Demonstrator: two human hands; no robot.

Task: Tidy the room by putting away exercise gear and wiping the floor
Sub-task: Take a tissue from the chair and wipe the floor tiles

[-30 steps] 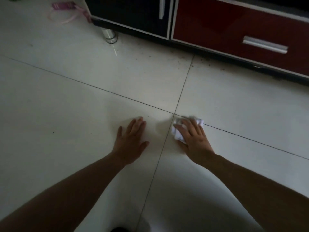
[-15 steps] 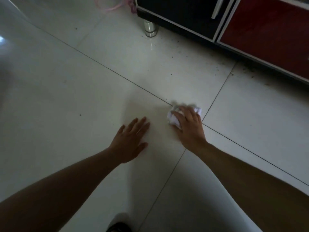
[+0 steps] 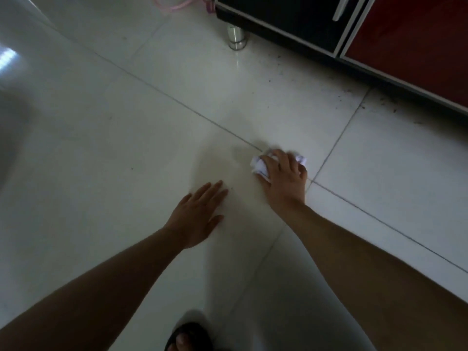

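**White tile floor, right hand on wad, left hand flat**

Glossy white tile floor point(image 3: 101, 148), dim light, thin dark grout lines crossing it. Cabinet point(image 3: 291, 19) runs along the top right: black front, then a red panel point(image 3: 417, 46) to its right, white trim at the edges. 1 silver handle point(image 3: 340, 8) on the black front. 1 round metal leg point(image 3: 236, 38) stands under the cabinet's left corner. Dark specks point(image 3: 379, 102) are scattered on the tiles just in front of the cabinet base. Pink cord point(image 3: 174, 3) lies looped on the floor at the top edge, left of the cabinet, partly cut off by the frame.

Right hand point(image 3: 283, 176) sits palm down on a crumpled white wad point(image 3: 260, 167), fingers curled over it and gripping it against the floor. The wad shows on both sides of the fingers. It lies at a grout line, near where 2 lines cross, well apart from the cabinet.

Left hand point(image 3: 200, 216) lies flat on the tile, just left of and nearer than the right hand. Its 4 fingers are straight and pressed together, thumb stuck out to the side, holding nothing. It is not touching the wad.

Both forearms are bare. 1 foot in a dark sandal point(image 3: 188, 336) shows at the bottom edge.
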